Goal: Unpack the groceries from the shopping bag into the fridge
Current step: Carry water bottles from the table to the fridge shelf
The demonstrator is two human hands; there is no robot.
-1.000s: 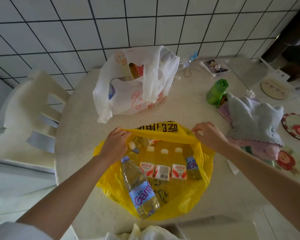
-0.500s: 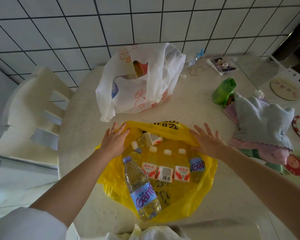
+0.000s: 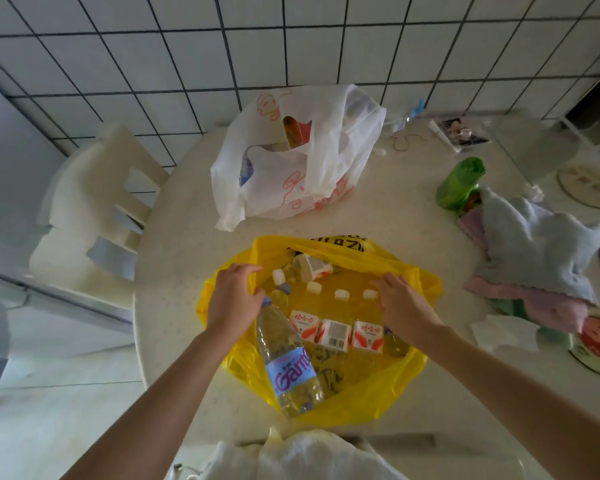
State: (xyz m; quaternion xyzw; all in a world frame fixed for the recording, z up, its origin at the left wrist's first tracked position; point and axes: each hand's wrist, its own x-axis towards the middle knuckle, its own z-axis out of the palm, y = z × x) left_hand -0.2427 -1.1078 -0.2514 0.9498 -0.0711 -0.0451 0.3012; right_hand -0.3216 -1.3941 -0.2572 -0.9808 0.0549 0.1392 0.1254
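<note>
A yellow shopping bag (image 3: 361, 386) lies open on the round table (image 3: 399, 223). Inside lie a large water bottle with a blue label (image 3: 291, 367), three small white-capped drink bottles side by side (image 3: 333, 336), another small one tipped over at the back (image 3: 310, 266), and more bottles partly hidden. My left hand (image 3: 234, 296) grips the bag's left rim, right beside the large bottle's cap. My right hand (image 3: 404, 304) hovers just inside the right rim over the small bottles, fingers loosely bent, with nothing visibly held. The fridge is out of view.
A white shopping bag (image 3: 291, 174) with goods stands behind the yellow one. A green roll (image 3: 459, 183), folded towels (image 3: 537, 251) and round coasters (image 3: 589, 187) crowd the table's right side. A white chair (image 3: 94, 202) stands at the left, and white cloth (image 3: 302, 459) lies at the near edge.
Both hands let go of the bag's top rim and spread open above it. Now they have dropped back, the left gripping the rim, the right over the small bottles.
</note>
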